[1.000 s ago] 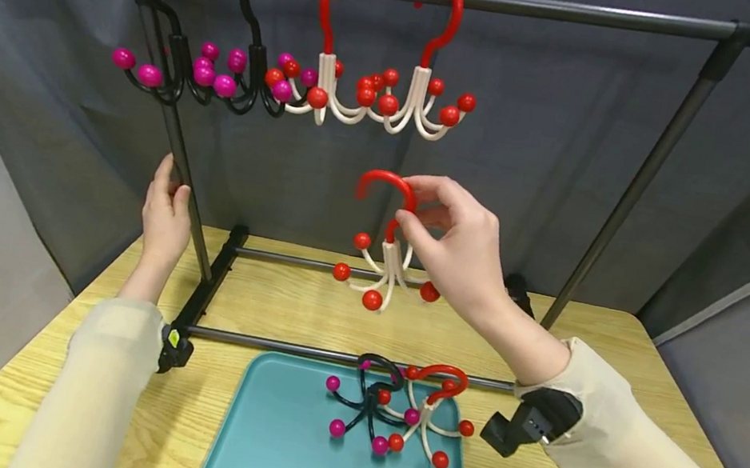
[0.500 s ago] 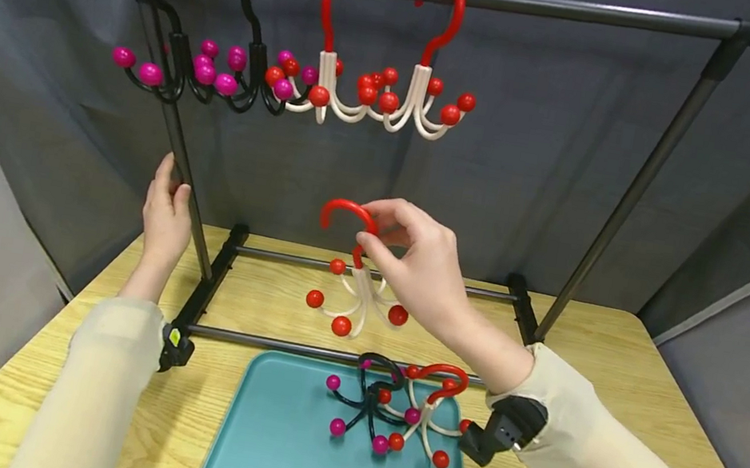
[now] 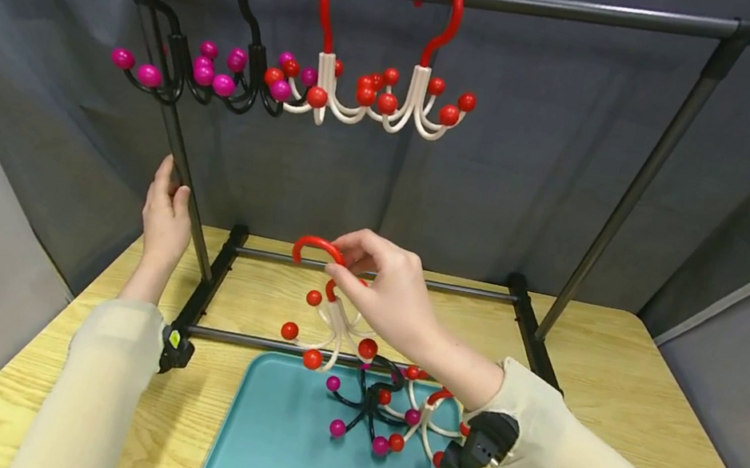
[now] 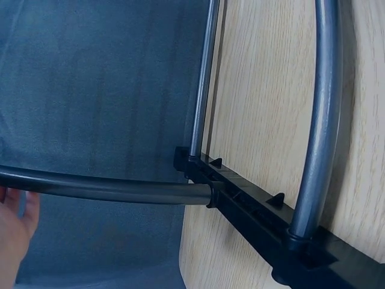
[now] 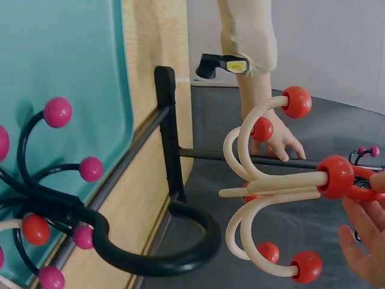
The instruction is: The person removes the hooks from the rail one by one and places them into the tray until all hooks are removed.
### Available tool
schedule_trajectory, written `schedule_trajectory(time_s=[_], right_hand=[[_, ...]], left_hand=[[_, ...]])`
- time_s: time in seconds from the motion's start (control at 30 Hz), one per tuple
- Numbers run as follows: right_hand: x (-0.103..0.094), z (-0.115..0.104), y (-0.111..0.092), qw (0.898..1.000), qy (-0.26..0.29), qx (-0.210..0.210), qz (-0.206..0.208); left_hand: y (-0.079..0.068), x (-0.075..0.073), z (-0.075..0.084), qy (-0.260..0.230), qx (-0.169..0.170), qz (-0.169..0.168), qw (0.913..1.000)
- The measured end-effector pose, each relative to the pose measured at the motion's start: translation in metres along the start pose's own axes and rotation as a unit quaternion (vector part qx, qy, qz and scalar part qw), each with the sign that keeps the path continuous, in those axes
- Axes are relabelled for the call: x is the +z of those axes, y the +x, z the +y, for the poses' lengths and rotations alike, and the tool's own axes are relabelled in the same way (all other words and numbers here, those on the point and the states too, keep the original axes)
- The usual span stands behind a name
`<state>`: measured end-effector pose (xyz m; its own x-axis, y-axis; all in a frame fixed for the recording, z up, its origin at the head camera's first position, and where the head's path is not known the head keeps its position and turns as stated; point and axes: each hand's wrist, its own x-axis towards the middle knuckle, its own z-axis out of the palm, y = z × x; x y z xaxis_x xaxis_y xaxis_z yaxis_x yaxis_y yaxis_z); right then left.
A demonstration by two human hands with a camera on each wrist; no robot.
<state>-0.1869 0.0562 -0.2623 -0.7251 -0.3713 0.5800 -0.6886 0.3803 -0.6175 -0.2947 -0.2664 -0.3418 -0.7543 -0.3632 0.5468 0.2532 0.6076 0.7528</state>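
Observation:
My right hand [image 3: 389, 293] pinches the red hook of a red-and-white multi-prong hanger [image 3: 333, 321] between thumb and fingers. Its cream prongs, tipped with red balls, hang down near the far edge of the teal tray [image 3: 285, 447]. On that tray lie a black hanger with magenta balls [image 3: 370, 403] and a second red-and-white hanger [image 3: 426, 413], partly hidden by the right wrist. My left hand [image 3: 166, 219] is at the left upright [image 3: 194, 215] of the rack, fingers fairly straight against it. In the left wrist view, part of the left hand [image 4: 15, 232] shows beside that pole.
Two black hangers [image 3: 253, 58] and two red-and-white hangers [image 3: 415, 86] hang from the left half of the dark top bar [image 3: 583, 11]. The rack's base [image 3: 210, 290] stands on a wooden table [image 3: 588, 363], with a dark grey curtain [image 3: 516, 166] behind.
My right hand has moved down and to the left with the red-and-white hanger, from below the bar to just above the tray's far edge. The left hand stays at the upright.

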Motion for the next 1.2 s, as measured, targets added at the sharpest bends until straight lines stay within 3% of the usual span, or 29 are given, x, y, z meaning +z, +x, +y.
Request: schedule_trajectory(time_s=[0.47,0.77,1.2], right_hand=[[0.023,0.005,-0.014,0.998,-0.016,0.025,-0.055],[0.034,0.014,-0.024,0.991,-0.023,0.073,-0.106],[0.047,0.021,-0.037,0.985,-0.047,0.066,-0.153]], left_hand=[[-0.001,0.001,-0.003,0.001,-0.002,0.001,1.0],[-0.001,0.001,0.0,-0.003,-0.009,-0.006,0.9999],[-0.001,0.001,-0.002,-0.009,-0.016,-0.012,0.9998]])
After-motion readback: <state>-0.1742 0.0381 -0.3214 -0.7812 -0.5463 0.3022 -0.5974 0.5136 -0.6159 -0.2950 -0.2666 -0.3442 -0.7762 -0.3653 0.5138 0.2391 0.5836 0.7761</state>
